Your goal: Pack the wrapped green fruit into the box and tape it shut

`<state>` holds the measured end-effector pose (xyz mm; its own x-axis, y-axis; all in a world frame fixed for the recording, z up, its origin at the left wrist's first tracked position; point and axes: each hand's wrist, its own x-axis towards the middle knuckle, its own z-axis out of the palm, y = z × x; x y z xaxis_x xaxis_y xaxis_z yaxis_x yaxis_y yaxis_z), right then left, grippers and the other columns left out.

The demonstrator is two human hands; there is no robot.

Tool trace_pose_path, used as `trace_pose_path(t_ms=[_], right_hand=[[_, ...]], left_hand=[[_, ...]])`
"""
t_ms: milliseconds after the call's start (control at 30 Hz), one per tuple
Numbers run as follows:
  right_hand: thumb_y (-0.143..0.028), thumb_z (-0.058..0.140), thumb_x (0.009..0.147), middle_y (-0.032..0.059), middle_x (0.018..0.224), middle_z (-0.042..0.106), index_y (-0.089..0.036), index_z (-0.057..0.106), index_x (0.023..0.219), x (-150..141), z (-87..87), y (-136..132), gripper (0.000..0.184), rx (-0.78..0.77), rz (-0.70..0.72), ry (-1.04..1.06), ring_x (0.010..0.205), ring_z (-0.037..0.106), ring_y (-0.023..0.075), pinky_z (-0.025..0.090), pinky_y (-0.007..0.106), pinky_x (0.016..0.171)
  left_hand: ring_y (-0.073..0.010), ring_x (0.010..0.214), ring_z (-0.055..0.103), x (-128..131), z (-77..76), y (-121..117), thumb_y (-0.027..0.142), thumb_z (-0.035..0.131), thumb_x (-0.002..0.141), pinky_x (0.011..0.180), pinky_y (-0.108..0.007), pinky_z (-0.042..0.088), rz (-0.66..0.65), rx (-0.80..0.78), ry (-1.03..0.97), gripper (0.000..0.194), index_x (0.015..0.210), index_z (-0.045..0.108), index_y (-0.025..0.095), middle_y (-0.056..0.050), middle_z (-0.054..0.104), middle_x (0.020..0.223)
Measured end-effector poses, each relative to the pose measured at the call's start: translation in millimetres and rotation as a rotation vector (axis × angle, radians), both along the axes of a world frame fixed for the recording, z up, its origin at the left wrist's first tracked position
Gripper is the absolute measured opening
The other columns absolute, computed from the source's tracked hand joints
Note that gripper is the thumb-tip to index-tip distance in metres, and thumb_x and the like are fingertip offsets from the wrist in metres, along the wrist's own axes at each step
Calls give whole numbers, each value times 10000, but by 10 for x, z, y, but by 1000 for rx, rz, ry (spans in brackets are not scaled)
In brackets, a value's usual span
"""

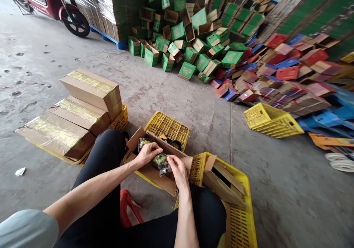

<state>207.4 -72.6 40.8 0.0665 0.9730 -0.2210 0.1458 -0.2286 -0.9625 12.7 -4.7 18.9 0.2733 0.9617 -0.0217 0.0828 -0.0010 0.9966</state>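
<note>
Over an open cardboard box [163, 179] between my knees, both hands hold a small clear plastic packet [161, 162] with dark and green contents I cannot identify. My left hand [148, 154] pinches its left end, fingers closed. On its right end the fingertips of my right hand [178, 170] are closed too. A similar packet [143, 143] lies inside the box at its far left. Just behind the box, a black and yellow tape dispenser [172, 142] rests on an upturned yellow crate [166, 124].
Taped cartons [65, 128] sit on a yellow crate at left. Another yellow crate [246, 192] with an open carton [224, 180] stands by my right knee. Green boxes [190, 52] and red and blue boxes [287, 71] lie piled ahead. A loose yellow crate [271, 121] is to the right.
</note>
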Motion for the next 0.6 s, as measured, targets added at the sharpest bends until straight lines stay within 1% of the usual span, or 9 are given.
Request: trace_pose_path(t_ms=[100,167,233,267,333,400,467,533,600], right_hand=[[-635,717,855,30,789,742,-221,789,858,-12,34,-12,421,2,5,-47,748,661,217,520,300,691],[-643,710,851,19,719,712,-218,778,807,-6,35,-11,432,4,-19,-76,671,624,200,491,290,625],[-650,702,846,18,698,706,-220,774,790,8,20,-4,440,17,-58,-101,647,612,199,482,292,602],[-649,704,843,20,703,710,-221,775,788,17,10,0,437,28,-78,-113,656,619,204,491,296,613],[-644,717,831,27,728,726,-229,781,793,32,-10,7,421,44,-108,-128,703,649,223,519,311,663],[-650,715,829,43,790,756,-241,792,826,38,-25,12,416,44,-145,-104,778,684,250,548,331,713],[-672,686,844,64,925,788,-260,800,945,32,-37,13,439,17,-172,-13,867,711,274,577,352,740],[-678,693,837,73,1024,790,-274,777,1047,22,-49,11,463,-25,-179,107,906,722,279,600,363,736],[-660,759,785,63,975,781,-267,756,1001,13,-64,10,448,-55,-184,180,862,717,264,607,357,713]], left_hand=[[-132,646,511,0,28,-10,564,701,870,625,-252,383,-22,14,14,442,709,640,157,-3,605,669],[-120,630,485,-1,50,-18,612,687,878,597,-240,369,-52,-60,-26,490,708,619,157,11,564,647],[-119,648,503,-1,69,-38,660,679,877,578,-223,384,-84,-219,-108,511,791,634,158,14,571,688],[-125,680,535,1,76,-52,665,706,857,582,-215,410,-107,-318,-162,508,861,648,161,8,596,739],[-143,763,603,7,82,-79,632,809,780,617,-219,484,-176,-504,-279,523,974,655,172,-10,640,852],[-150,788,640,11,80,-93,565,901,699,656,-244,541,-240,-610,-375,542,973,651,169,-20,653,884],[-140,746,648,7,73,-83,528,933,666,661,-260,567,-233,-630,-429,530,917,641,164,-16,654,852],[-134,723,654,-5,66,-56,517,942,656,658,-264,578,-167,-607,-460,526,896,632,166,-14,665,844],[-137,721,661,-18,57,-29,507,950,641,653,-260,580,-123,-580,-473,531,897,629,170,-16,678,847]])
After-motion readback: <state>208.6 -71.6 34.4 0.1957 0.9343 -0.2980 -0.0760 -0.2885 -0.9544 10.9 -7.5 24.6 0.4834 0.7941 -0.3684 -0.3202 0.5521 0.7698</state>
